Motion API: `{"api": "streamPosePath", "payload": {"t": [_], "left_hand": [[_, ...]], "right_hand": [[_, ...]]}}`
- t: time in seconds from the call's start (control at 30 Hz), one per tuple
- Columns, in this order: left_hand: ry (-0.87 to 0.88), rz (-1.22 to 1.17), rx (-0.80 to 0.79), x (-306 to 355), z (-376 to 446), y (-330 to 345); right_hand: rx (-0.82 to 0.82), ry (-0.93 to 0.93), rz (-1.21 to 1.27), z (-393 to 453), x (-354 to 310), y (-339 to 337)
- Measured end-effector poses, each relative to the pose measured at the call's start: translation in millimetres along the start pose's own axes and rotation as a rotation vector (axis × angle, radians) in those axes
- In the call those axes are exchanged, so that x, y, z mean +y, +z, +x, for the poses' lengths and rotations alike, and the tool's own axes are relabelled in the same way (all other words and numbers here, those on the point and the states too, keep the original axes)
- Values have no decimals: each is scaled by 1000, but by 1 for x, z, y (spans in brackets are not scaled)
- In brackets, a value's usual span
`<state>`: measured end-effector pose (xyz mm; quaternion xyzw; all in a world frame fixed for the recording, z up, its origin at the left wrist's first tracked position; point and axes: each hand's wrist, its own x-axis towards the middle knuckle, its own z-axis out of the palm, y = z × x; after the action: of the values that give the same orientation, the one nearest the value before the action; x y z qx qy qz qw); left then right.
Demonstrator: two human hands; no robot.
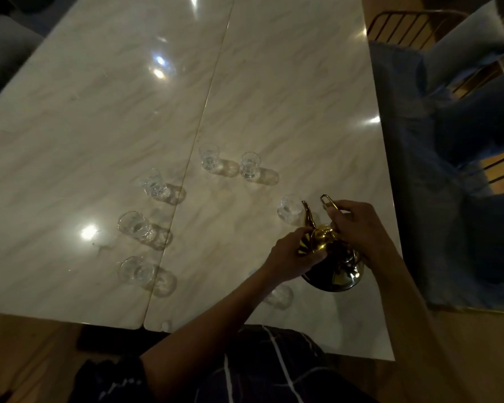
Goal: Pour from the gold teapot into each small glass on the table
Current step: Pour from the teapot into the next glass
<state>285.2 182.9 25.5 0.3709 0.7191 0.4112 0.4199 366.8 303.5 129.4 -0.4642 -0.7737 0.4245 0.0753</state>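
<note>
Table [99,126]: carrying the glasses in a loose ring, each within reach of the spout.
Gold teapot [330,257]: tilting toward the nearest glass [288,210], sitting between both hands.
Right hand [358,225]: curling round the handle, likely taking the weight.
Left hand [291,257]: fingers curving against the lid side, apparently steadying it.

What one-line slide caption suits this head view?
Both hands tilt the gold teapot toward a small glass on the marble table.
</note>
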Motion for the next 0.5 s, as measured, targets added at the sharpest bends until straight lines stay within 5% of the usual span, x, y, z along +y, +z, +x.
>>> {"api": "streamPosePath", "payload": {"t": [0.5], "left_hand": [[62,126,-176,-36,-56,11]], "right_hand": [[79,81,35,-69,36,33]]}}
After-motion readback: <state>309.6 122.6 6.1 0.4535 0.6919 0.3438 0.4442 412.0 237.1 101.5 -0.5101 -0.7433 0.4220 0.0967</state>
